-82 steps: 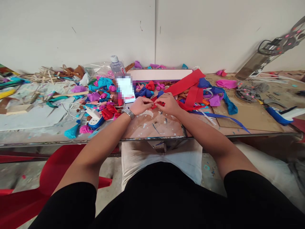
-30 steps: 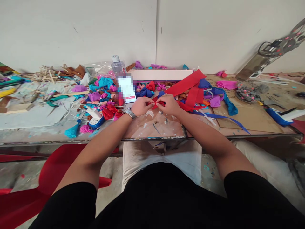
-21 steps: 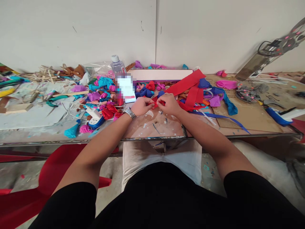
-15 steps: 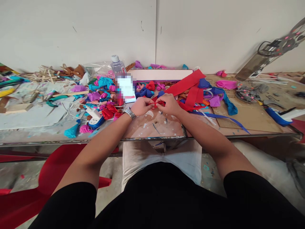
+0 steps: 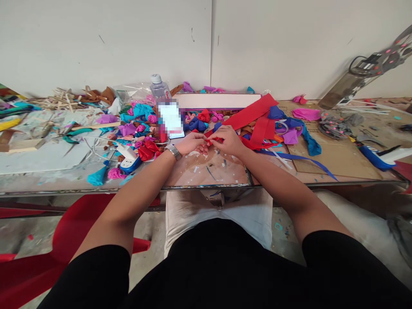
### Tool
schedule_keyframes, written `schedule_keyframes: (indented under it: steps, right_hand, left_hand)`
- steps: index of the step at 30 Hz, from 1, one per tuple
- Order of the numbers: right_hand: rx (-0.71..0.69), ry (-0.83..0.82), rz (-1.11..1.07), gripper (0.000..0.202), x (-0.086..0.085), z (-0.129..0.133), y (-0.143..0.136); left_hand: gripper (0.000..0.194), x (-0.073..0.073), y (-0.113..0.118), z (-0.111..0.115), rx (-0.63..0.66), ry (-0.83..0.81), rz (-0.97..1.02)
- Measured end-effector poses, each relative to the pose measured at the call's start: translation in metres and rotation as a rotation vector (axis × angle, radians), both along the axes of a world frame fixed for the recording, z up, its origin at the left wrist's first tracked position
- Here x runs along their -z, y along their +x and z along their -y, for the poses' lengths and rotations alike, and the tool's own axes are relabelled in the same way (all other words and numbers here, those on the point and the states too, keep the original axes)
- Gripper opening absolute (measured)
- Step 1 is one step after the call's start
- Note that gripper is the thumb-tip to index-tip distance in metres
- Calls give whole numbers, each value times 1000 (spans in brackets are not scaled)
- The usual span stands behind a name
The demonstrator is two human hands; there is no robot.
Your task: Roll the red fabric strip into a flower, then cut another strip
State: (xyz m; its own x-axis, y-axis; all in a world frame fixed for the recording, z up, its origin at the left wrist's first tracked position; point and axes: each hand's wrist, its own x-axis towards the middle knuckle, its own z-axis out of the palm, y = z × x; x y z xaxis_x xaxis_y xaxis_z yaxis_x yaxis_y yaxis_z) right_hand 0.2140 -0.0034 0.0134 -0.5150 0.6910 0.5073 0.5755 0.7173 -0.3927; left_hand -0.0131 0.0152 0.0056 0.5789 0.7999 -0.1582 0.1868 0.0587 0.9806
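My left hand [image 5: 193, 144], with a metal watch [image 5: 174, 152] at the wrist, pinches a small bunched piece of red crepe paper [image 5: 210, 141]. From the other side my right hand [image 5: 227, 140] grips the same piece, its fingers bent and close together. Both hands meet just above the table, fingertips nearly touching, and hide most of the piece. Long red crepe paper strips [image 5: 247, 112] lie behind and to the right of my right hand. Beyond my left hand is a lit phone [image 5: 172, 120], partly blurred.
Crumpled and rolled colored paper pieces [image 5: 138, 113] cover the table's left middle. A water bottle [image 5: 159, 89] stands at the back. A blue-and-white power strip [image 5: 129, 164] is near the front edge. Cardboard [image 5: 331, 161] and a dark bottle [image 5: 341, 88] are at right; pliers [image 5: 75, 134] lie left.
My left hand has turned, so its lower fingers now show curled beneath the red piece. My right hand has barely shifted. Everything else stays put.
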Motion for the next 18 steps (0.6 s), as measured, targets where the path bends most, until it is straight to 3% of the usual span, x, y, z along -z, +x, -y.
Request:
schedule_keyframes:
  steps: [9, 18]
  right_hand:
    - [18, 24, -17, 27, -1, 2, -1]
    - [72, 33, -40, 21, 6, 0, -2]
  left_hand:
    - [35, -4, 2, 2, -52, -9, 44]
    - [52, -7, 3, 6, -50, 286, -76]
